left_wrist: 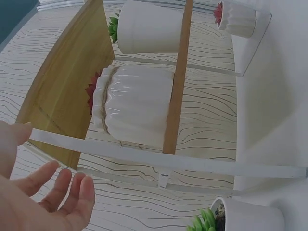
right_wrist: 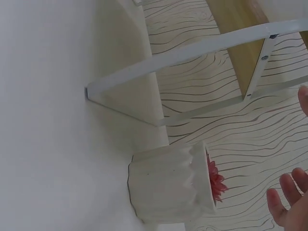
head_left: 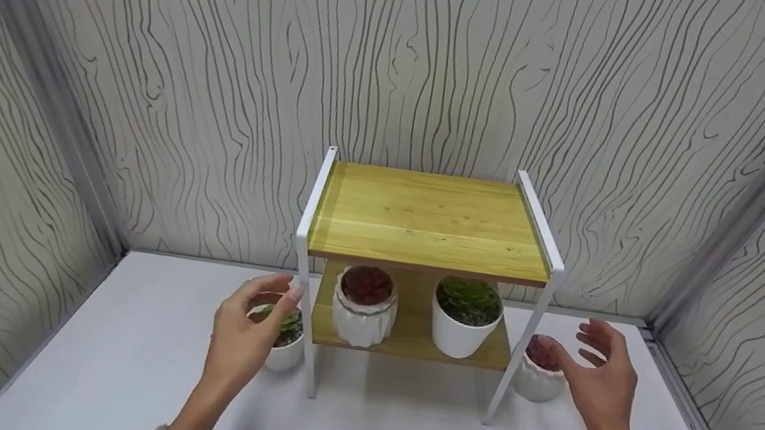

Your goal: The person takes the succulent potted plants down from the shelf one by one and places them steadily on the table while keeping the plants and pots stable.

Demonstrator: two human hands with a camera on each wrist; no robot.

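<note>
A two-tier shelf point(head_left: 428, 210) with wooden boards and a white metal frame stands on the table. My left hand point(head_left: 243, 334) is beside its left post, fingers loosely curved around nothing; the thumb tip point(left_wrist: 23, 133) is right at the white frame. Partly behind that hand, a smooth white pot with a green succulent point(head_left: 286, 354) stands on the table. To the right of the shelf my right hand point(head_left: 601, 384) hovers with relaxed, parted fingers, holding nothing. It overlaps a ribbed white pot with a red succulent point(head_left: 536, 384), which in the right wrist view stands apart from the fingers.
On the lower board are a ribbed white pot with a red succulent point(head_left: 362, 322) and a smooth white pot with a green succulent point(head_left: 462, 333). The white table point(head_left: 128, 344) ends at a wood-grain patterned back wall point(head_left: 231, 109), with side walls left and right.
</note>
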